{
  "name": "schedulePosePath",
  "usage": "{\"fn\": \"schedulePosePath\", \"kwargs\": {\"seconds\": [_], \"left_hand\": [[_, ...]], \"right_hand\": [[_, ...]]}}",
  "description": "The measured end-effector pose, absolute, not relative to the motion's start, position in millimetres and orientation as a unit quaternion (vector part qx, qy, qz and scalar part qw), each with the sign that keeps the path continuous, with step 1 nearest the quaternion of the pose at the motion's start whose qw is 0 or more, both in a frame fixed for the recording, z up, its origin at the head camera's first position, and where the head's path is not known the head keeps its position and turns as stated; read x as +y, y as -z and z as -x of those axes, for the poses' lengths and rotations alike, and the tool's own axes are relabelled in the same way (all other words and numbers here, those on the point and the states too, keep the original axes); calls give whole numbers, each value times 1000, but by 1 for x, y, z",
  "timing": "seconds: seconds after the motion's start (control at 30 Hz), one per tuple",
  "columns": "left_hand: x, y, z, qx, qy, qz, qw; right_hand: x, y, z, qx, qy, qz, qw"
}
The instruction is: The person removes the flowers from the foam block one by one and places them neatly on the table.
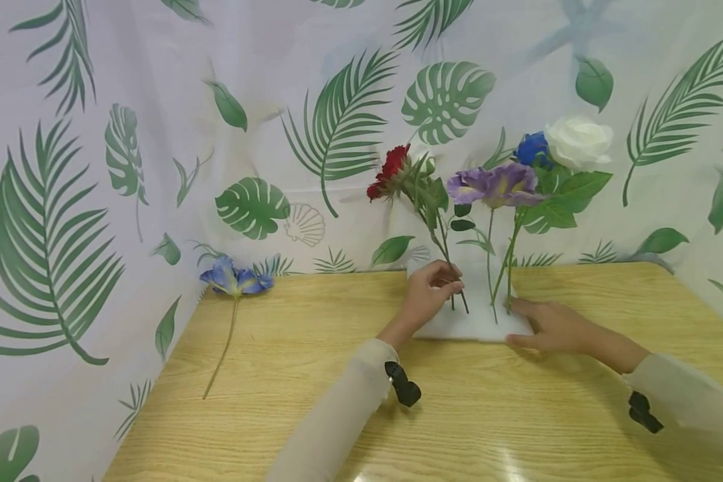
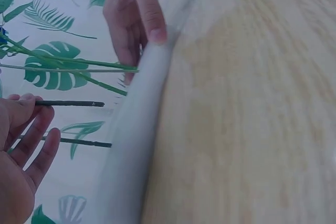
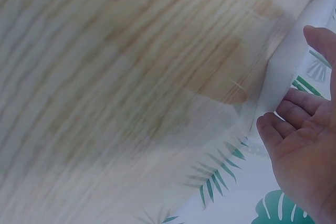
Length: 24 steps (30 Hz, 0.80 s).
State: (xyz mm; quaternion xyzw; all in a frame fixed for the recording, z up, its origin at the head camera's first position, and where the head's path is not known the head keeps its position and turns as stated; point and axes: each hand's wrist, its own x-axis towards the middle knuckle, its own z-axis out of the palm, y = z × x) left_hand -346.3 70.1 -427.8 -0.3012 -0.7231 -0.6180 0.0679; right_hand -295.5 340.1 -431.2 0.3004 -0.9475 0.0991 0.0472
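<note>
Your left hand (image 1: pixel 429 293) is pinching a dark stem (image 2: pixel 73 103) below the red flower (image 1: pixel 390 173), its tip hovering just above the white foam block (image 1: pixel 452 328). Your right hand (image 1: pixel 559 328) is clasping the block's right edge. Purple flower (image 1: pixel 494 186), white rose (image 1: pixel 580 142) are standing on the block's right half. Blue-violet flower (image 1: pixel 236 280) is lying well left of the block.

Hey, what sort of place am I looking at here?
Likely an indoor craft corner: there's a wood-grain table, a leaf-print backdrop rising behind it, and a purple flower standing upright on a white slab.
</note>
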Motion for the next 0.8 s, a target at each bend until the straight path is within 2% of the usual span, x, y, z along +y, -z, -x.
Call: {"fn": "schedulePosePath", "kwargs": {"seconds": [0.6,0.8], "left_hand": [[46,420,347,-773,575,264,34],[33,413,350,-797,541,265,38]], "right_hand": [[341,436,298,-947,-92,-302,54],[339,434,298,-948,-90,-302,53]]}}
